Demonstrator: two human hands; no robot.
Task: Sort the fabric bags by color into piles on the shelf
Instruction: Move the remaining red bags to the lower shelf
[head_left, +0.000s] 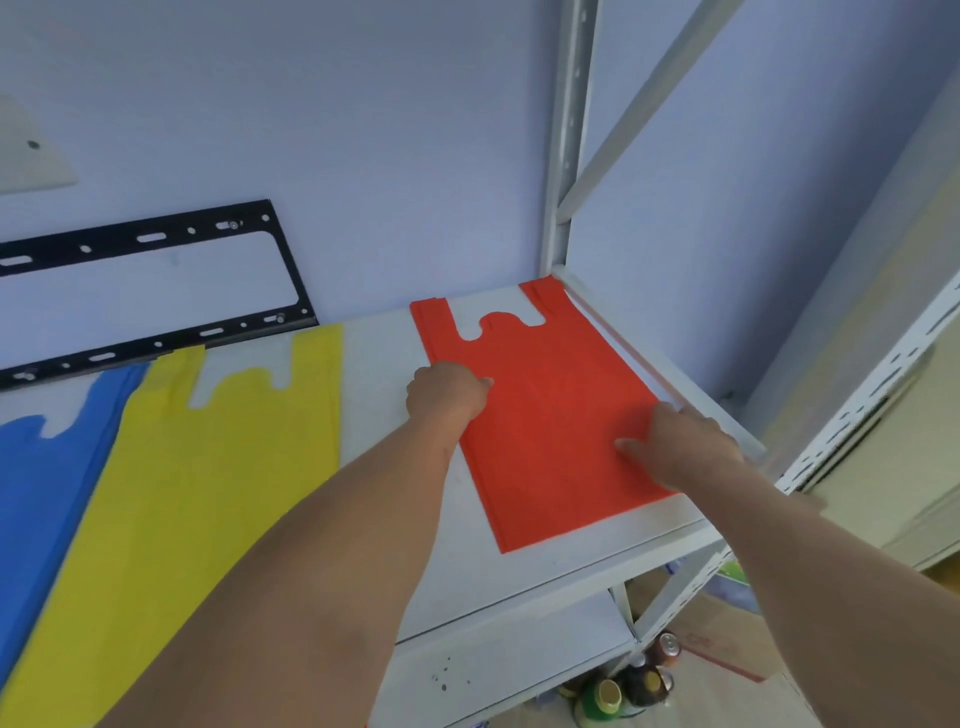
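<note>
Pale lilac-blue walls behind a white metal shelving unit, lit evenly.

A black slotted metal bracket (156, 291) is seen fixed to the wall (311, 130) along the shelf's far edge, with a pale plate (31, 150) mounted higher at the left. A white perforated upright (569, 135) and a diagonal brace (649, 104) rise from the shelf's far right corner. A lower shelf board (498, 660) is visible beneath. Bottles and cans (628, 686) are gathered on the brown floor (727, 691) below.
</note>
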